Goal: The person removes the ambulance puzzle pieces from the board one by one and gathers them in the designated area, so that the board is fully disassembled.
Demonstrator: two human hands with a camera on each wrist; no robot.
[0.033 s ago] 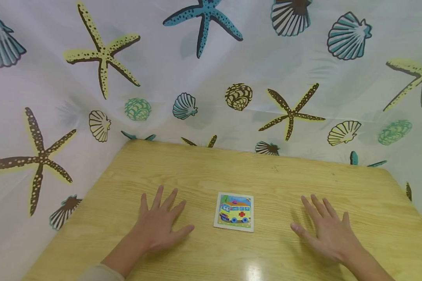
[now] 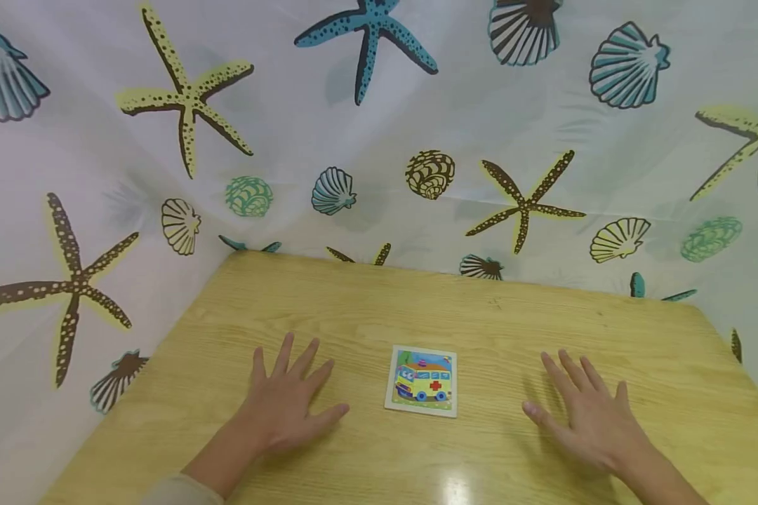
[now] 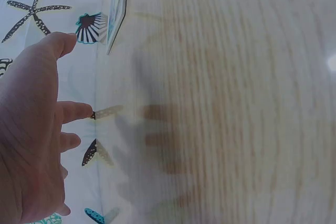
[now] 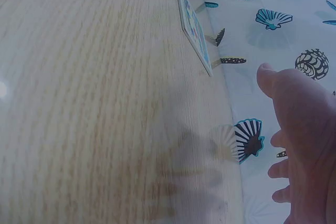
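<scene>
A small square picture board [image 2: 420,381] with a white border lies flat on the wooden table, printed with a cartoon yellow ambulance bearing a red cross. To its left is my left hand [image 2: 284,405], palm down with fingers spread and holding nothing. On the other side, my right hand [image 2: 596,424] is likewise spread and holds nothing. Both hands are apart from the board. In the left wrist view the board [image 3: 118,11] shows edge-on beyond the thumb, and the hand casts a shadow on the wood. The right wrist view shows the board [image 4: 194,30] slantwise, ahead of the thumb.
The light wooden table [image 2: 354,294] reaches back to a white cloth [image 2: 278,147] printed with starfish and shells, which hangs behind it and along both sides. A bright light reflection sits on the wood near the front.
</scene>
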